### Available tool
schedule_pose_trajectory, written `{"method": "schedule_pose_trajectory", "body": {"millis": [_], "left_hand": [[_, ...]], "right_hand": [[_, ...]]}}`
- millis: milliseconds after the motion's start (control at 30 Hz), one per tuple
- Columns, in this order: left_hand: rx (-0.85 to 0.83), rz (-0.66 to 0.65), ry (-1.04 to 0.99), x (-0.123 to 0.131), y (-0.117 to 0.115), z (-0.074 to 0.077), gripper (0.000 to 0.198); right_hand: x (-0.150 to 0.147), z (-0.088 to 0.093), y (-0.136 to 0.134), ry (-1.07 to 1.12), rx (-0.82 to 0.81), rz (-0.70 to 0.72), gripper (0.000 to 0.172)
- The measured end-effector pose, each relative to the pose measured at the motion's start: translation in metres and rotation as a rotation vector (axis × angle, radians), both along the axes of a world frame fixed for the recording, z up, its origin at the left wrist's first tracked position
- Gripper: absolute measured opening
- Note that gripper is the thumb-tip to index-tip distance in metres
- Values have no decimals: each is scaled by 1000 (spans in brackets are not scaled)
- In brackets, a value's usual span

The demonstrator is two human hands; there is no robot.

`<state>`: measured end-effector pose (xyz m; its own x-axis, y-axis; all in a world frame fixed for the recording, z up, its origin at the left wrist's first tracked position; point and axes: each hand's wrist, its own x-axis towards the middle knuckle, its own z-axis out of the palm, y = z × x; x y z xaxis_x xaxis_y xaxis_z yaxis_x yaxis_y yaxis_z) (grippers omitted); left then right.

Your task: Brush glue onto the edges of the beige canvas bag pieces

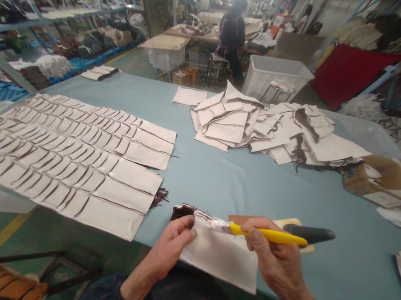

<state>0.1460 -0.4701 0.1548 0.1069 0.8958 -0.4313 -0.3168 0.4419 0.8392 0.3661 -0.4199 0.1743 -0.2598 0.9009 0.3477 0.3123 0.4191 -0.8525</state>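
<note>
Rows of cut pieces (69, 159) laid flat on bench (225, 184), left side. Left hand (170, 246) grip pinching white fabric piece (223, 260) at near bench edge. Right hand (276, 263) grip wrapped round yellow-handled tool (268, 235), tip on the piece's top edge. Loose pile (264, 130) on far side.

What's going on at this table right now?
A person works at a blue table. Their left hand grips a white fabric piece at the near edge. The right hand holds a yellow-handled tool with its tip on the piece's dark top edge. Overlapped rows of similar pieces lie to the left, and a loose pile sits farther back.
</note>
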Motion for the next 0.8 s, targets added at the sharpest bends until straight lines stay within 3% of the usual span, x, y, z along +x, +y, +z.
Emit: {"method": "schedule_pose_trajectory", "body": {"millis": [133,267,433,567,700,800], "left_hand": [[54,-51,70,0,4,2,34],[94,-28,173,-2,7,0,31],[65,-36,138,-5,6,-1,32],[100,-32,216,-3,9,0,32],[192,-14,300,-2,10,3,24],[291,-64,357,1,7,7,17]], "right_hand": [[-23,17,19,-69,134,168,28],[-33,23,24,-84,327,134,26],[-26,21,16,-147,343,142,24],[-40,12,17,-118,337,176,25],[-42,-6,17,-24,347,2,21],[-29,-21,14,67,212,-206,19]]}}
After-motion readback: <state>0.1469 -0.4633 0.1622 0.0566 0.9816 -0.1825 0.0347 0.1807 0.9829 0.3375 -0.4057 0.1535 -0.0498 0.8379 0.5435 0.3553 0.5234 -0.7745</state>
